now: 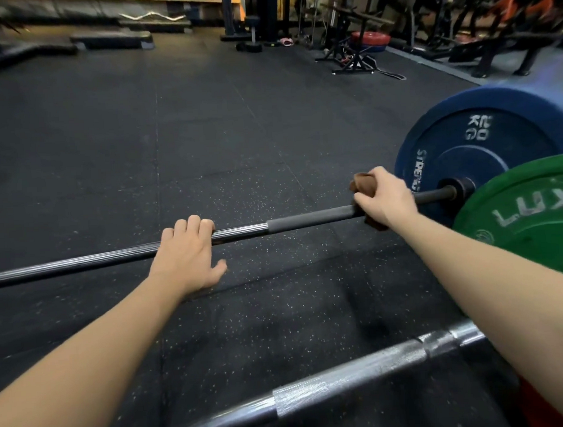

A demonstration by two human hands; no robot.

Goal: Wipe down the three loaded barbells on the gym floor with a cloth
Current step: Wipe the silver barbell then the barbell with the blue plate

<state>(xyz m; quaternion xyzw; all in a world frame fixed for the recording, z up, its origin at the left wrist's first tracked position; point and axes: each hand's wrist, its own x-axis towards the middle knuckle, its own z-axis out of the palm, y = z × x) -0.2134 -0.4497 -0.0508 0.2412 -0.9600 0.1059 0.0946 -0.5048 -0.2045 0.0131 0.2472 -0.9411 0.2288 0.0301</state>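
While the black barbell (pixel 98 261) is steadied on the speckled rubber floor (pixel 206 136) by the left hand (pixel 185 259), its four fingers curled together over the top of the shaft and its thumb held out to the side, off the steel, a brown cloth (pixel 361 185) is clamped round the same shaft further right by the right hand (pixel 386 199), fingers wrapped tight over the fabric. The shaft's long axis is seen to run across the view, rising slightly to the right, where it is capped by a blue bumper plate (pixel 483 146). The cloth is held near that plate's collar, well apart from the left hand. Any coming stroke is judged to lie leftward along the bar, toward the steadying fingers. A chrome barbell (pixel 345 376) is laid nearer the camera, and a green plate (pixel 525 215) is stood before the blue one; which bar it loads cannot be told. No third barbell is shown.
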